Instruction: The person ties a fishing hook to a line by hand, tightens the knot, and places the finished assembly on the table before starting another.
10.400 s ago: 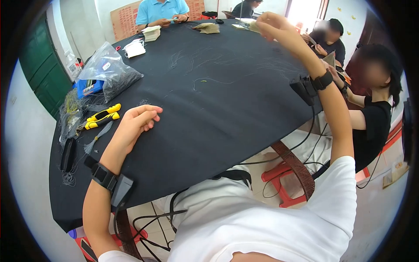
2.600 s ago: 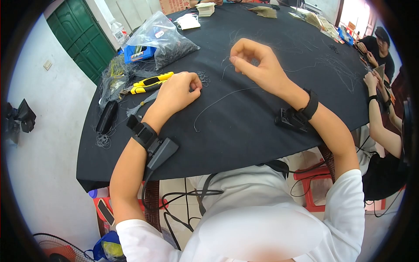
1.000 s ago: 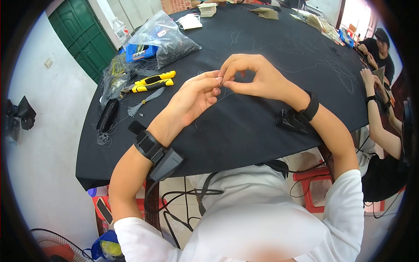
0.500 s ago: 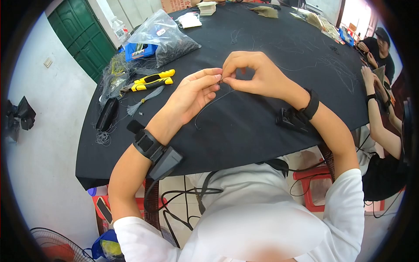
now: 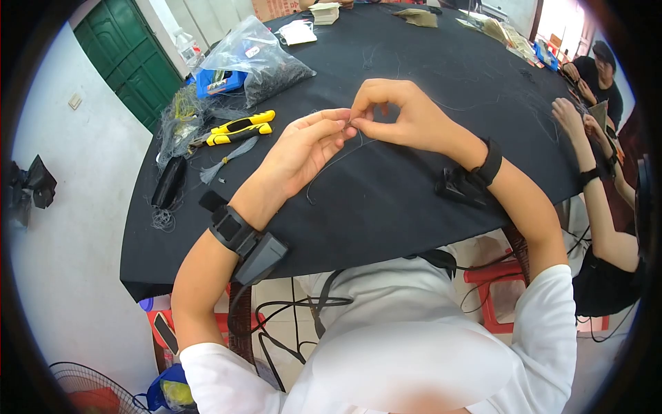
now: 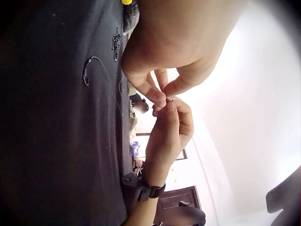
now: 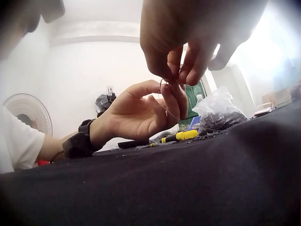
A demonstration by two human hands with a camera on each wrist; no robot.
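Note:
In the head view my left hand [image 5: 303, 152] and right hand [image 5: 410, 121] meet fingertip to fingertip above the black tabletop. Between thumb and index finger, the left hand pinches a tiny thing with thin fishing line [image 7: 161, 89] on it; its exact form is mostly hidden by the fingers. My right thumb and index finger pinch at the same spot, the other right fingers bent beside them. A dark loop of the line shows between the fingertips in the right wrist view. Another length of line [image 6: 86, 71], curled at its end, lies on the cloth below the hands.
Left of the hands lie yellow-black pliers [image 5: 240, 134], a tied bundle of line [image 5: 234, 157] and a black case [image 5: 169, 181]. Behind are tangled line [image 5: 181, 121], a blue box [image 5: 217, 84] and a clear bag [image 5: 279, 76] of small dark pieces. People sit at the right.
The right hand came back from the table's far side, then joined the left, which turned palm up. Over the last second, both hands stay together with only small finger movements.

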